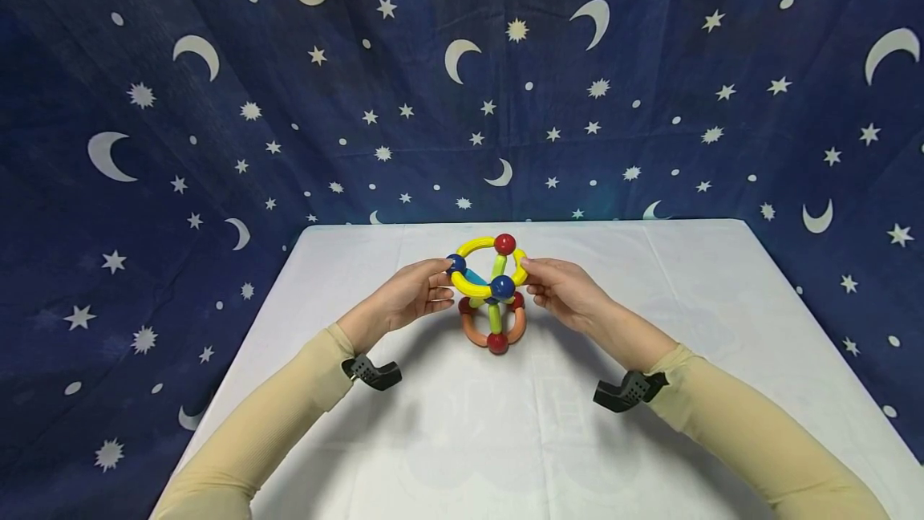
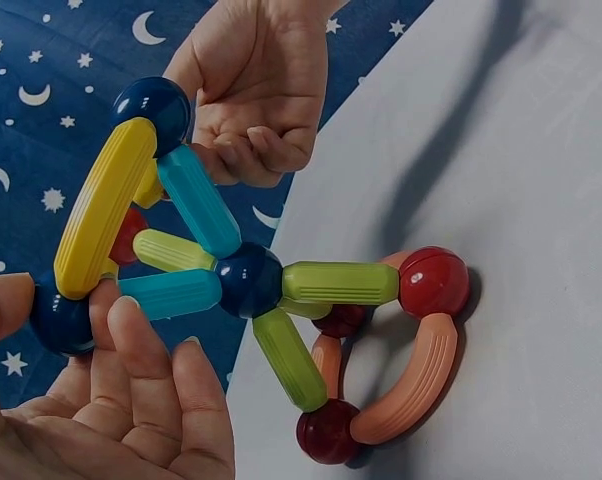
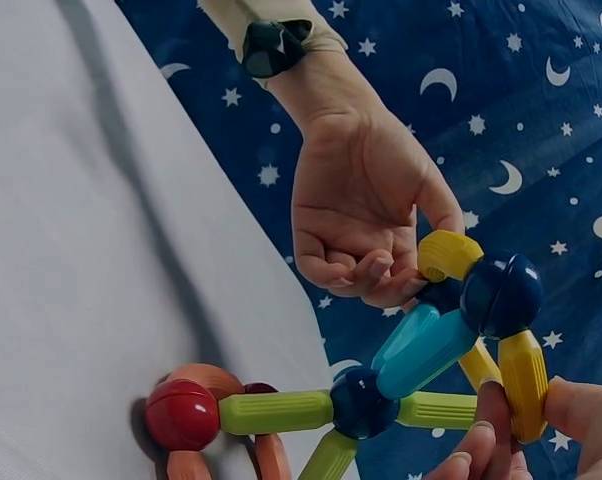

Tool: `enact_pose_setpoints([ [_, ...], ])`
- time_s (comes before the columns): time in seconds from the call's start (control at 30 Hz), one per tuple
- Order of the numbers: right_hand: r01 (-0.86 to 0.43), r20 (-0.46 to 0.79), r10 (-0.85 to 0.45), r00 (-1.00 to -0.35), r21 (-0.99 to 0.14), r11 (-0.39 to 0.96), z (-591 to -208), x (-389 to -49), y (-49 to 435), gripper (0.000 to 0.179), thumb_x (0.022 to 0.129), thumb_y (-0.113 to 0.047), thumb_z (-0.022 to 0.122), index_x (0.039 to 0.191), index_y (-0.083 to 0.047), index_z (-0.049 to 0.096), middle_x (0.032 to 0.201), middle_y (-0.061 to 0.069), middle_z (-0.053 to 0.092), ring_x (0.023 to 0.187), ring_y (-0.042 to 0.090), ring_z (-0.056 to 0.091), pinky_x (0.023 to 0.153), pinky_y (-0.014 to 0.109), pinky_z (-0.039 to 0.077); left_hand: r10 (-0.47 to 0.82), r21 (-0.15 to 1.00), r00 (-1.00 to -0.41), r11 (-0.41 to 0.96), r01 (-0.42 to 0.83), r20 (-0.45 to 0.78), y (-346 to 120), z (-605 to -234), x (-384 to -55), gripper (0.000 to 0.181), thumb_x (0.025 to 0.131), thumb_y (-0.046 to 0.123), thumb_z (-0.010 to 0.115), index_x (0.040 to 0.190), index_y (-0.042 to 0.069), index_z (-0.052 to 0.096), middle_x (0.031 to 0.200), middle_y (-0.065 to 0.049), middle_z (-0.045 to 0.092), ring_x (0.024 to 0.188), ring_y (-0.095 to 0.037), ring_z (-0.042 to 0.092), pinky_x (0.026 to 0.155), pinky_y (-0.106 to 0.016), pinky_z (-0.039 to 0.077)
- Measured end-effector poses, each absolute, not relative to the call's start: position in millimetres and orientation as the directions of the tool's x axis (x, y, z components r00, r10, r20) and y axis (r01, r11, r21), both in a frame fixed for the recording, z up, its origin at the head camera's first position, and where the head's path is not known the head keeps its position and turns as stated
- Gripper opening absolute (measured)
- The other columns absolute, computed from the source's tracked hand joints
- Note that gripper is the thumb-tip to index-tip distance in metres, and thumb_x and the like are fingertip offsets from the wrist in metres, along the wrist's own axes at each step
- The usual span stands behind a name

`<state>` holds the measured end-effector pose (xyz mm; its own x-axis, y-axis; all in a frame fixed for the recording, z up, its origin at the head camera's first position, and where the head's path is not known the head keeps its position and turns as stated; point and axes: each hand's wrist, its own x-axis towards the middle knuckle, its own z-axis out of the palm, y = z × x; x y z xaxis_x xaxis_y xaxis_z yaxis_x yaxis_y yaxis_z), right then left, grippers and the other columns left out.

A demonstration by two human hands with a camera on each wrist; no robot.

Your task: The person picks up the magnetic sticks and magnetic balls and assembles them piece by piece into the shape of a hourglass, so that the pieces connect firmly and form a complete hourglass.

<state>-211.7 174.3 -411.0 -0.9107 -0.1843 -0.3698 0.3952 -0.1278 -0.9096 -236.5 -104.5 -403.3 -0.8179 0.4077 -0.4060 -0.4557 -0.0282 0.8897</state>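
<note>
A magnetic ball-and-stick toy structure stands upright on the table, its upper ring made of yellow curved sticks (image 1: 471,287) joined by blue and red balls. My left hand (image 1: 413,295) pinches the blue ball (image 2: 61,318) at the ring's left side between thumb and fingers. On the opposite side, my right hand (image 1: 566,291) pinches a yellow curved stick (image 3: 522,385). Light blue rods (image 2: 199,200) and green rods (image 2: 341,283) meet at a central blue ball (image 2: 249,280). Below, orange curved sticks (image 2: 413,385) and red balls (image 1: 497,343) form the base ring.
A white cloth covers the table (image 1: 462,440), with its far edge just behind the structure. Behind it hangs a dark blue curtain (image 1: 419,38) with moons and stars. Black wrist devices (image 1: 375,374) sit on both forearms.
</note>
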Motion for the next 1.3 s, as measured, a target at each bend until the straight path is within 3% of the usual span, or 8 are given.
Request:
enact_pose_setpoints([
  [0.57, 0.423, -0.398, -0.173, -0.901, -0.894, -0.145, -409.6, -212.6, 173.9, 0.047, 0.101, -0.034, 0.067, 0.132, 0.0, 0.059, 0.09, 0.003, 0.062, 0.081, 0.016, 0.052, 0.068, 0.018, 0.049, 0.422, 0.893, -0.816, -0.031, -0.449, -0.395, -104.5, -403.8, -235.5, 0.036, 0.104, 0.031, 0.059, 0.13, 0.006, 0.055, 0.094, -0.002, 0.068, 0.081, -0.015, 0.065, 0.086, -0.031, 0.058],
  [0.83, 0.42, -0.398, -0.169, -0.902, -0.898, -0.128, -410.6, -215.1, 175.5, 0.05, 0.101, -0.035, 0.066, 0.134, 0.002, 0.057, 0.09, 0.003, 0.059, 0.081, 0.017, 0.052, 0.067, 0.019, 0.048, 0.441, 0.898, -0.81, -0.024, -0.44, -0.386, -103.7, -403.6, -234.7, 0.038, 0.104, 0.032, 0.06, 0.131, 0.005, 0.057, 0.096, -0.002, 0.068, 0.085, -0.017, 0.064, 0.092, -0.034, 0.056],
  [1.3, 0.413, -0.389, -0.173, -0.905, -0.9, -0.139, -411.9, -220.9, 175.5, 0.05, 0.102, -0.035, 0.066, 0.133, 0.002, 0.056, 0.091, 0.003, 0.059, 0.078, 0.014, 0.051, 0.067, 0.018, 0.048, 0.419, 0.899, -0.824, -0.041, -0.437, -0.381, -102.7, -404.2, -234.1, 0.035, 0.104, 0.031, 0.059, 0.127, 0.006, 0.056, 0.093, -0.002, 0.068, 0.082, -0.016, 0.065, 0.086, -0.03, 0.057],
])
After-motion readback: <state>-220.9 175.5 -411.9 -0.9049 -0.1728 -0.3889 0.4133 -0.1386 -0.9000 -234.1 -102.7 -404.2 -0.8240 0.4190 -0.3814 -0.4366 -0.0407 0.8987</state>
